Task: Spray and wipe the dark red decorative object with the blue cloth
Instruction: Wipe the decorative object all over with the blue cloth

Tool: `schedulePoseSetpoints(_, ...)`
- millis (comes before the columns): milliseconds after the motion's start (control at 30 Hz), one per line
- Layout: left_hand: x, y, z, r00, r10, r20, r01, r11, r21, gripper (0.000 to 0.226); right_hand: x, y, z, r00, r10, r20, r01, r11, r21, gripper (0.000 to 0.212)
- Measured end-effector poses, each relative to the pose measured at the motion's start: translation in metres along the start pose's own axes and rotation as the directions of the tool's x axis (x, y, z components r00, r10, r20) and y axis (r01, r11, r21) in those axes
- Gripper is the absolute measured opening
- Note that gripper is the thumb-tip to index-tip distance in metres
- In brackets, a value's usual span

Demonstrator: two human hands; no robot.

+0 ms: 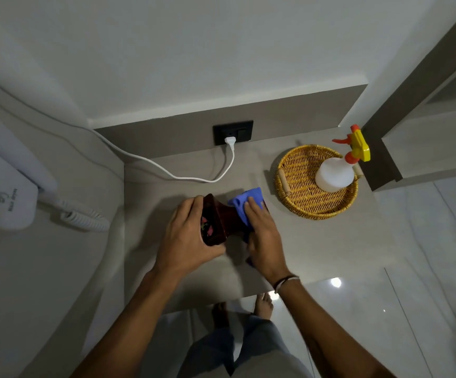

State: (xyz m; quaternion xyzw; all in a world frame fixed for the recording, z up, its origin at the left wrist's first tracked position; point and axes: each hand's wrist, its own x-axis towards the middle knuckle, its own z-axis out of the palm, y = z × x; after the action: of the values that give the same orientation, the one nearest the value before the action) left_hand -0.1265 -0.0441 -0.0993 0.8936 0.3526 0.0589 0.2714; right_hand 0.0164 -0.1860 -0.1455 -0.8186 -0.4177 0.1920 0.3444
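The dark red decorative object [222, 218] lies tipped on its side over the grey shelf, its wide patterned end facing left. My left hand [187, 236] grips that wide end. My right hand [262, 227] presses the blue cloth [244, 203] around the object's narrow right part, hiding most of it. The white spray bottle [335, 173] with a yellow and orange trigger head stands apart in the wicker tray [297, 186] to the right.
A white cable [194, 178] runs across the back of the shelf [316, 252] to a plug in the black wall socket [233, 132]. A white wall-mounted appliance with a coiled cord [85, 216] hangs at left. Glossy floor lies below and right.
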Motion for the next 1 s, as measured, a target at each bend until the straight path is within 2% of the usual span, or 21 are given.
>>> schedulePoseSetpoints(67, 0.002, 0.001, 0.001, 1.000, 0.024, -0.006, -0.024, 1.000, 0.008, 0.103, -0.010, -0.024, 0.005, 0.998, -0.045, -0.051, 0.054, 0.979, 0.195, 0.072)
schedulePoseSetpoints(133, 0.004, 0.000, 0.000, 0.999, 0.037, -0.009, -0.037, 0.999, 0.014, 0.103, -0.020, -0.039, 0.011, 0.992, -0.100, -0.072, 0.117, 0.944, 0.309, 0.073)
schedulePoseSetpoints(200, 0.004, -0.001, -0.001, 0.999, 0.043, -0.001, -0.043, 0.999, 0.028, 0.103, -0.025, -0.035, 0.014, 0.981, -0.182, -0.071, 0.195, 0.935, 0.295, 0.070)
schedulePoseSetpoints(267, 0.004, -0.002, -0.003, 1.000, 0.016, 0.010, -0.016, 0.999, 0.052, 0.105, -0.024, -0.011, 0.013, 0.975, -0.221, -0.027, 0.222, 0.965, 0.138, 0.071)
schedulePoseSetpoints(367, 0.004, -0.003, -0.010, 0.999, -0.038, 0.038, 0.036, 0.998, 0.052, 0.111, -0.012, 0.033, 0.000, 0.997, -0.055, 0.059, 0.058, 0.997, -0.050, 0.092)
schedulePoseSetpoints(400, 0.004, -0.002, -0.011, 0.998, -0.042, 0.046, 0.039, 0.998, 0.054, 0.111, -0.007, 0.040, -0.007, 0.999, 0.003, 0.055, 0.000, 0.998, -0.064, 0.091)
schedulePoseSetpoints(467, 0.006, 0.001, -0.011, 0.998, -0.040, 0.046, 0.038, 0.998, 0.057, 0.109, -0.002, 0.037, -0.013, 1.000, 0.023, 0.013, -0.023, 0.999, -0.022, 0.077)
schedulePoseSetpoints(533, 0.009, 0.004, -0.010, 0.999, -0.034, 0.035, 0.032, 0.998, 0.044, 0.105, -0.007, 0.012, -0.006, 0.995, -0.099, -0.028, 0.101, 0.991, 0.086, 0.067)
schedulePoseSetpoints(600, 0.010, 0.006, -0.010, 0.999, -0.019, 0.028, 0.019, 1.000, 0.024, 0.100, -0.019, -0.020, 0.007, 0.981, -0.191, -0.036, 0.194, 0.957, 0.214, 0.068)
schedulePoseSetpoints(667, 0.010, 0.005, -0.011, 1.000, -0.010, 0.024, 0.010, 1.000, 0.021, 0.099, -0.024, -0.028, 0.015, 0.977, -0.214, -0.016, 0.209, 0.935, 0.287, 0.069)
schedulePoseSetpoints(733, 0.009, 0.005, -0.014, 0.999, -0.018, 0.030, 0.017, 0.999, 0.040, 0.101, -0.017, -0.009, 0.012, 0.980, -0.200, 0.014, 0.193, 0.962, 0.193, 0.071)
schedulePoseSetpoints(867, 0.009, 0.014, -0.022, 0.996, -0.039, 0.078, 0.031, 0.995, 0.100, 0.107, -0.001, 0.053, -0.011, 0.991, -0.032, 0.129, 0.053, 0.986, -0.160, 0.086)
schedulePoseSetpoints(933, 0.012, 0.022, -0.026, 0.994, -0.040, 0.102, 0.027, 0.992, 0.125, 0.109, 0.003, 0.068, -0.025, 0.992, -0.026, 0.120, 0.049, 0.979, -0.199, 0.083)
schedulePoseSetpoints(1000, 0.015, 0.028, -0.034, 0.993, -0.041, 0.107, 0.024, 0.987, 0.159, 0.112, 0.003, 0.074, -0.037, 0.998, -0.055, 0.025, 0.058, 0.985, -0.165, 0.079)
